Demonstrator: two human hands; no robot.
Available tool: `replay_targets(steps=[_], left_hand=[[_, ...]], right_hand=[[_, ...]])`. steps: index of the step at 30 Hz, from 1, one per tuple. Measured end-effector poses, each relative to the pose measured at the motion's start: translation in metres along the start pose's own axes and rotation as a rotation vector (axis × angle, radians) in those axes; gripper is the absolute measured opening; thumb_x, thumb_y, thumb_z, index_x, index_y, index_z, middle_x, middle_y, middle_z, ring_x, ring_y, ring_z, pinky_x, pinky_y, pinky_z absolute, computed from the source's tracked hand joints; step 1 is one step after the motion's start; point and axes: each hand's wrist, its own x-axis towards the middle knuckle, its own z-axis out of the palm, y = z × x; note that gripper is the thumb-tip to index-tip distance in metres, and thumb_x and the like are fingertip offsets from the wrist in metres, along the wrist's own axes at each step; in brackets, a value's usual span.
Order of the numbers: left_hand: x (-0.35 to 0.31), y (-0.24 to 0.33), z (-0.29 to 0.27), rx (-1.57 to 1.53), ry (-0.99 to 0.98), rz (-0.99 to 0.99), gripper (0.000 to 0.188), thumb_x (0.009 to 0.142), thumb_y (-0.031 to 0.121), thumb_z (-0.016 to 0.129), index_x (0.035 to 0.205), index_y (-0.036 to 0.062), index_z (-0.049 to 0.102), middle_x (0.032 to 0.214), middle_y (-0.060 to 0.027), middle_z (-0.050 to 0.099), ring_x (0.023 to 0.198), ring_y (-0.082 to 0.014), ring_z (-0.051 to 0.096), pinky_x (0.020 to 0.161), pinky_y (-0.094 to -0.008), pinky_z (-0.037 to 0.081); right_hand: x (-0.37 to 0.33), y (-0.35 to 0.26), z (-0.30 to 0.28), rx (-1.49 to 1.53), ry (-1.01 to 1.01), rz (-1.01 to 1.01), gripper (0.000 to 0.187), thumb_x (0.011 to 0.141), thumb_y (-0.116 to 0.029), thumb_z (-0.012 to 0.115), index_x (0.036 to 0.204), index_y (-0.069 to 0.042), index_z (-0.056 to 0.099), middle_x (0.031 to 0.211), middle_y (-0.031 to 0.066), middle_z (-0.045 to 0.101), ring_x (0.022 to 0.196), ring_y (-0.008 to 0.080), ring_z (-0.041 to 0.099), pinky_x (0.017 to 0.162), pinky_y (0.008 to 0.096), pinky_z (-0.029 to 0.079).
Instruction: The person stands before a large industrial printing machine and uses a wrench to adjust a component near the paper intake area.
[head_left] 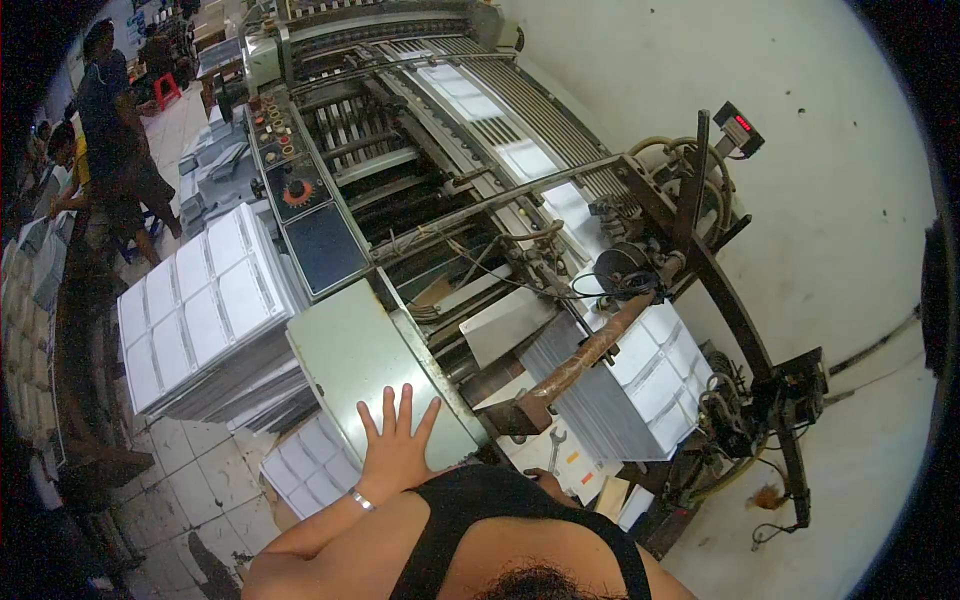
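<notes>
My left hand (398, 440) lies flat with fingers spread on a pale green metal cover (365, 345) of a long sheet-feeding machine. A silver band circles that wrist. Of my right hand (548, 486) only a small dark part seems to show beyond my black top; its fingers are hidden. Near it a wrench (557, 448) rests on a white surface. Just past this, a tall stack of printed paper sheets (655, 370) stands in the machine under a brown-wrapped bar (590, 350). White sheets (530, 160) lie along the slatted feed bed.
A control panel (290, 185) with knobs and buttons runs along the machine's left side. Stacks of printed sheets (205, 300) stand on the tiled floor (185, 490). A metal arm (735, 310) juts toward the wall at right. Another person (115, 130) stands at far left.
</notes>
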Motion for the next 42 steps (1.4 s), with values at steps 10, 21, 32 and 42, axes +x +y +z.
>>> replay_targets(steps=[10, 21, 32, 42], left_hand=[[0.000, -0.001, 0.002, -0.006, 0.014, 0.009, 0.115, 0.073, 0.087, 0.057, 0.162, 0.0206, 0.025, 0.165, -0.0275, 0.014, 0.153, -0.0485, 0.004, 0.111, -0.0767, -0.008], [0.001, -0.001, -0.001, 0.025, 0.029, 0.029, 0.113, 0.074, 0.089, 0.053, 0.160, 0.0188, 0.030, 0.164, -0.0288, 0.018, 0.152, -0.0508, 0.008, 0.108, -0.0799, -0.002], [0.000, -0.002, 0.000, 0.004, 0.033, 0.041, 0.113, 0.075, 0.089, 0.051, 0.160, 0.0171, 0.030, 0.163, -0.0298, 0.017, 0.151, -0.0517, 0.008, 0.108, -0.0802, -0.001], [0.001, -0.002, 0.003, -0.002, 0.030, 0.025, 0.117, 0.071, 0.088, 0.057, 0.161, 0.0196, 0.027, 0.164, -0.0281, 0.015, 0.152, -0.0500, 0.006, 0.110, -0.0781, -0.007]], right_hand=[[-0.006, -0.006, 0.000, 0.123, -0.013, 0.048, 0.058, 0.089, -0.045, 0.074, 0.132, -0.008, 0.064, 0.107, 0.0191, 0.075, 0.098, 0.0284, 0.073, 0.086, 0.0381, 0.057], [0.006, 0.015, 0.008, 0.074, 0.011, -0.004, 0.058, 0.088, -0.045, 0.074, 0.131, -0.008, 0.064, 0.104, 0.0177, 0.075, 0.092, 0.0272, 0.073, 0.084, 0.0379, 0.057], [0.008, 0.016, 0.011, 0.132, -0.005, -0.002, 0.059, 0.088, -0.050, 0.073, 0.131, -0.009, 0.064, 0.101, 0.0157, 0.076, 0.089, 0.0257, 0.073, 0.078, 0.0369, 0.058], [0.010, 0.019, 0.010, 0.109, -0.002, -0.023, 0.059, 0.088, -0.051, 0.073, 0.129, -0.009, 0.065, 0.099, 0.0150, 0.076, 0.089, 0.0245, 0.073, 0.079, 0.0364, 0.057]])
